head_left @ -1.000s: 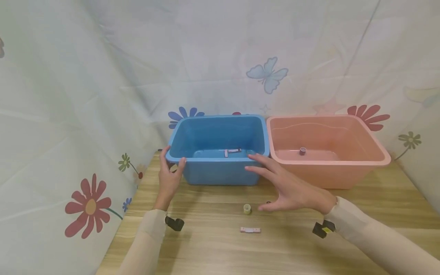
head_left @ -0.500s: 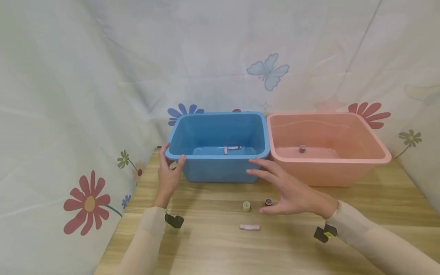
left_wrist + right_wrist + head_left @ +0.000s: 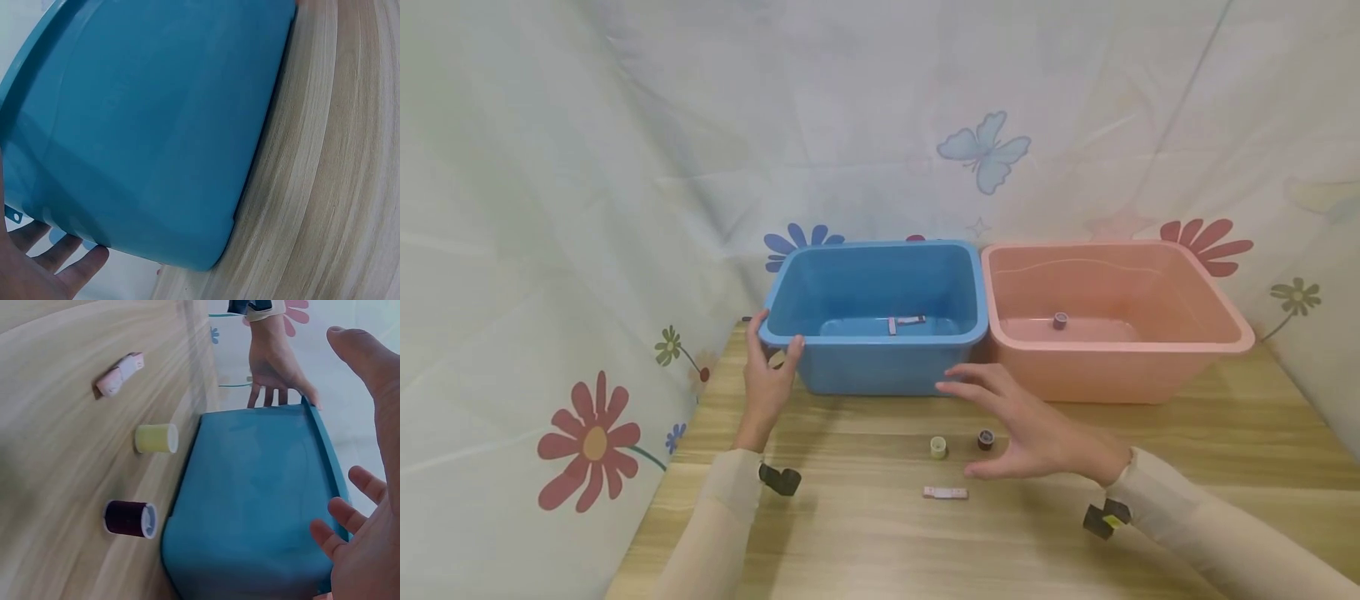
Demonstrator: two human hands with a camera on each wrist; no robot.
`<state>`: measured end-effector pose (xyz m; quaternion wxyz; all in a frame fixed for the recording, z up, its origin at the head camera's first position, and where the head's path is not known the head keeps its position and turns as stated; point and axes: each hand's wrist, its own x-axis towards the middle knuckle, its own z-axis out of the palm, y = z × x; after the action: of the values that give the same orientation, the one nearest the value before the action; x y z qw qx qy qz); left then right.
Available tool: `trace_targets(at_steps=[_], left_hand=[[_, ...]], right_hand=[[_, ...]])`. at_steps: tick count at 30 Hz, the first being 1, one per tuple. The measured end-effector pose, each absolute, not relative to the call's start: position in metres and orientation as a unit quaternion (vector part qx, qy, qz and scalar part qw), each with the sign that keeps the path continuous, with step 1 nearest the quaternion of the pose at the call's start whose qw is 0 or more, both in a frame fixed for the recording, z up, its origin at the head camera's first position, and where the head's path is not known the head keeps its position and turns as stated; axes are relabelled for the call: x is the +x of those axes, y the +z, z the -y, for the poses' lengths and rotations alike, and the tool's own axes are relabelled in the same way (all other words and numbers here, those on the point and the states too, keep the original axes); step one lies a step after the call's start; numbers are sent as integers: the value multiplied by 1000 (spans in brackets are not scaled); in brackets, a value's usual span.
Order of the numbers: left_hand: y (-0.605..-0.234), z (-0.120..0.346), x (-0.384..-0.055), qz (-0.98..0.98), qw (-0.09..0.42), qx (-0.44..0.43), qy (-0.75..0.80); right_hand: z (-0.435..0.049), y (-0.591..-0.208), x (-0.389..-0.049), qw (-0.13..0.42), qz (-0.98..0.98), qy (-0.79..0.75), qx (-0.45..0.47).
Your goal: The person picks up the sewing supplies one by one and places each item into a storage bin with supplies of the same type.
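Note:
At the blue tub's (image 3: pixel 880 367) front left corner, my left hand (image 3: pixel 767 392) holds on, thumb at the front rim and fingers along the side. My right hand (image 3: pixel 1037 429) is spread above the table with nothing in it, thumb and fingers wide apart, its fingertips in front of the tub's lower right. Close to its thumb stands a dark purple thread spool (image 3: pixel 986 440), also plain in the right wrist view. A pale yellow thread spool (image 3: pixel 937 447) is left of that. Nearer me lies a small pink-and-white strip (image 3: pixel 945 493).
Two similar small strips (image 3: pixel 912 320) lie inside the blue tub. Right beside it stands a pink tub (image 3: pixel 1120 375) with one greyish spool (image 3: pixel 1060 321) on its floor. Behind both hangs a patterned white cloth (image 3: pixel 850 150). All stands on a wood-grain table (image 3: pixel 865 533).
My right hand has drawn down from the blue tub's rim toward me, and the dark spool that it mostly hid now shows. The left hand stays at its corner.

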<state>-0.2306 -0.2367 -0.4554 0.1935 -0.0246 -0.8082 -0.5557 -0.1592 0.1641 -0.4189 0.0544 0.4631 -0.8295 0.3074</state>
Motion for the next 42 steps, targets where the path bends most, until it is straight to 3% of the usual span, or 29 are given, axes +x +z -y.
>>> trace_targets(at_steps=[13, 42], left_hand=[[-455, 236, -231, 809, 194, -25, -555], [-455, 236, -231, 808, 191, -25, -556]], right_hand=[[-162, -448, -150, 90, 833, 317, 444], [-163, -501, -140, 77, 848, 310, 424]])
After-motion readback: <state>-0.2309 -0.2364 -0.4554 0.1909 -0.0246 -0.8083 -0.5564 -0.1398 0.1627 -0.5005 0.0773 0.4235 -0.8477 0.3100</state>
